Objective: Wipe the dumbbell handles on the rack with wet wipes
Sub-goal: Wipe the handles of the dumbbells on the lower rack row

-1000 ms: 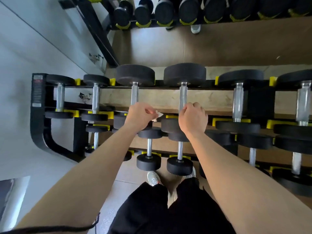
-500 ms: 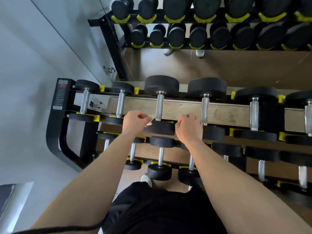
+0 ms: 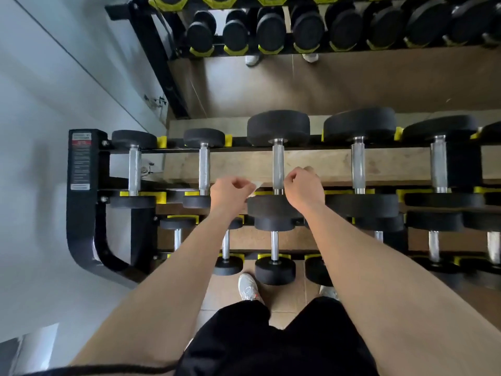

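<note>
Head view, looking down on the rack (image 3: 81, 202). We note both hands at the top tier, either side of the third handle (image 3: 278, 164), counted from the rack's left end. Between the second handle (image 3: 204, 165) and the third sits the left hand (image 3: 230, 195), fingers curled, pinching a small white wipe (image 3: 254, 187) that pokes out toward the third handle. The wipe is near the metal but not on it, as far as we can see. Just beside the same handle, on its other side, is the right hand (image 3: 305, 191), fingers curled in; we cannot tell whether they hold anything. No handle shows a wet sheen or streak we can read, so we mark none as surely done. From where the hands are, we judge the work to be at the third handle, with the wipe not yet wrapped round it. If the work runs left to right, the first handle (image 3: 134, 169) and the second may already be wiped, but that is only a guess. Left to do, in our estimate: this handle, the fourth handle (image 3: 358, 166), the fifth handle (image 3: 438, 164), and the lower handles (image 3: 274, 245), some of them hidden under the arms. Most of the job seems ahead.
</note>
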Demonstrator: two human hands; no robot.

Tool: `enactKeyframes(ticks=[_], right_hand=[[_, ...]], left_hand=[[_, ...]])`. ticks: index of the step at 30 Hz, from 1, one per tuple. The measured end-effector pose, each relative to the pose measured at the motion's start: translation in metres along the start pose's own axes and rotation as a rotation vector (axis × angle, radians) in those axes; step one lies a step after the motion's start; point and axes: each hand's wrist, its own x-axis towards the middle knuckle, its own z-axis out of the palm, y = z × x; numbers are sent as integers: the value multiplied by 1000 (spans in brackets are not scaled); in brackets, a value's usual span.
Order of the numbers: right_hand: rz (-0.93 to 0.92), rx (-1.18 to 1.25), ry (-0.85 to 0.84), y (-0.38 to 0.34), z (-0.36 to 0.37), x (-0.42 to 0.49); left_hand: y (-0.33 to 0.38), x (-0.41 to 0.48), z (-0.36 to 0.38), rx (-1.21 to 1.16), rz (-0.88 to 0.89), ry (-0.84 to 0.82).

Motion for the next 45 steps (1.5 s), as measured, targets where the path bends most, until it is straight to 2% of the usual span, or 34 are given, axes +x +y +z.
enactKeyframes(ticks=[8,15,23,28,31,34,36,38,43,45], right_hand=[[136,247,162,-2,23,4],[100,199,156,0,26,10],[105,226,158,2,26,10],[107,236,156,1,26,10],[102,252,158,2,26,9],[113,267,151,2,25,9],[114,272,157,2,26,10],[107,283,163,3,27,9],[108,302,164,4,28,10],[107,307,167,4,28,10]], left_hand=[[15,49,30,-72,-4,0],[42,96,55,-219,-22,58],[52,106,78,-96,119,90],[27,94,77,35,168,30],[32,97,73,8,174,34],[51,111,73,-96,110,133],[56,115,76,-85,92,152],[49,110,75,-23,113,112],[5,94,64,81,142,-105],[7,94,64,45,142,-106]])
